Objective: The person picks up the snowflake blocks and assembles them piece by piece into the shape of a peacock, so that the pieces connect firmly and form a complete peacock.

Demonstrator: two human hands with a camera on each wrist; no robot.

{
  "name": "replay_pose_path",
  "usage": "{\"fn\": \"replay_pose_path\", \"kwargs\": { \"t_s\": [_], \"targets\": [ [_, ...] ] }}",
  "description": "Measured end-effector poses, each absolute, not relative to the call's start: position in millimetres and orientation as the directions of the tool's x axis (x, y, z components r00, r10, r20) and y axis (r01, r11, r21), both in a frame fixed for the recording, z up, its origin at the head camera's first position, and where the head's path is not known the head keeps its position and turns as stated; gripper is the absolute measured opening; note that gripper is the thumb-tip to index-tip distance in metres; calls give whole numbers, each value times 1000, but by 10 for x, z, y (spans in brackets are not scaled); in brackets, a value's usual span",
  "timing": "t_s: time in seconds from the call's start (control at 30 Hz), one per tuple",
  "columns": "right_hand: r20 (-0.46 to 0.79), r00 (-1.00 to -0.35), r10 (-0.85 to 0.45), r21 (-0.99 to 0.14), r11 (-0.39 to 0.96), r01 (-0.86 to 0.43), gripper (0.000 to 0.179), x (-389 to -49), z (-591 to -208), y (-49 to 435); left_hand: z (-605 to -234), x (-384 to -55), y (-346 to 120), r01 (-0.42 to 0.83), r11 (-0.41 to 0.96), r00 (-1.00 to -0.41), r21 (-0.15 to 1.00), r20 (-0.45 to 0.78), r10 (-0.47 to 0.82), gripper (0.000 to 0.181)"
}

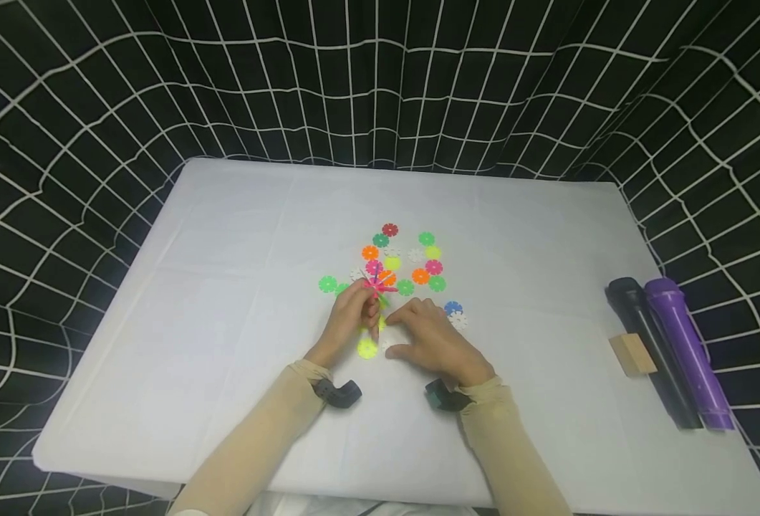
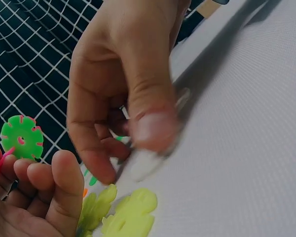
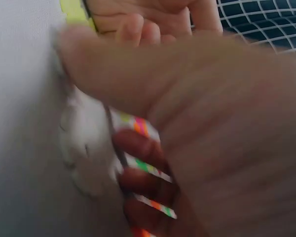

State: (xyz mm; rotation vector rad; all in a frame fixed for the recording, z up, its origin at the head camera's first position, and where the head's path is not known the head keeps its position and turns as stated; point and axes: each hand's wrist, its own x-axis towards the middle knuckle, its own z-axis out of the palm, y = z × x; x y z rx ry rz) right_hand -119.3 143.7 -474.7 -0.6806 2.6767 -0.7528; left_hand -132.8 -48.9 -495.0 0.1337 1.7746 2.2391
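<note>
My left hand point(image 1: 352, 308) pinches a small cluster of joined snowflake discs point(image 1: 377, 286), pink and green with a bit of blue, held above the table. In the left wrist view a green slotted disc point(image 2: 22, 138) of it shows beyond the left fingers. My right hand point(image 1: 436, 337) is low over the table, thumb and forefinger apart. Right by its thumb is a white snowflake disc point(image 3: 86, 143), blurred in both wrist views. A yellow disc point(image 1: 367, 349) lies beside it, with another yellow disc point(image 2: 96, 210) close by in the left wrist view.
Loose snowflake discs in several colours lie beyond the hands, among them an orange one point(image 1: 420, 276). A blue disc point(image 1: 453, 308) and a white disc point(image 1: 458, 320) are right of my right hand. At the far right are black point(image 1: 657, 358) and purple point(image 1: 689, 351) tubes and a wooden block point(image 1: 633, 355).
</note>
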Motion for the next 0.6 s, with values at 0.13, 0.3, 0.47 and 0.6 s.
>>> {"fn": "replay_pose_path", "kwargs": {
  "t_s": [0.13,0.3,0.47,0.6],
  "targets": [
    [-124,-883,-452,-545,775,-320,34,-1211,-4764,1437,-4936,-1326,-480,-168,-191,-957,967,-113,268,19],
    [-143,-895,-423,-556,782,-281,32,-1221,-4753,1458,-4938,-1325,-480,-163,-176,-956,971,-111,273,19],
    [-129,-955,-269,-685,720,-110,25,-1252,-4739,1485,-4954,-1326,-488,-146,-182,-955,972,-91,281,19],
    [-163,-979,-122,-886,454,91,28,-1284,-4724,1501,-4964,-1326,-497,-141,-221,-952,965,-71,298,25]
  ]
}}
